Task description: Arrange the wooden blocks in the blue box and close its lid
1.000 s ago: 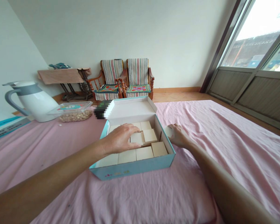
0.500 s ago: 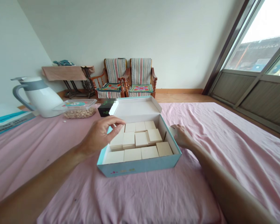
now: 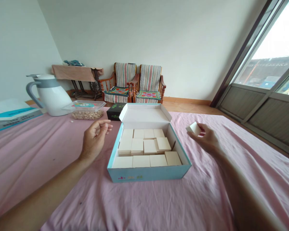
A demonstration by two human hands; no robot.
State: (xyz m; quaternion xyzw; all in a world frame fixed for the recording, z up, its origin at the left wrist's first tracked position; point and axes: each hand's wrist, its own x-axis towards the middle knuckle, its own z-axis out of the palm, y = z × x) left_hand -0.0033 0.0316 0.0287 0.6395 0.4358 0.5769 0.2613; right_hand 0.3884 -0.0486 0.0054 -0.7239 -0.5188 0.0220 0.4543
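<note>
Head view: the right hand (image 3: 205,138) pinches a pale block (image 3: 194,128) beside the open teal box (image 3: 149,175), well apart from the empty, loosely curled left hand (image 3: 95,138) (its fingertips near the box's corner); more blocks (image 3: 144,146) sit packed inside, and the box rests on a pink bedsheet (image 3: 50,179).

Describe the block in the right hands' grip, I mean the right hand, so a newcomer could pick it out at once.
On the pink bedsheet sits an open light-blue box filled with cream blocks. Just to the box's right, the right hand holds a small cream block in its fingers, the only block visible outside the box.
</note>
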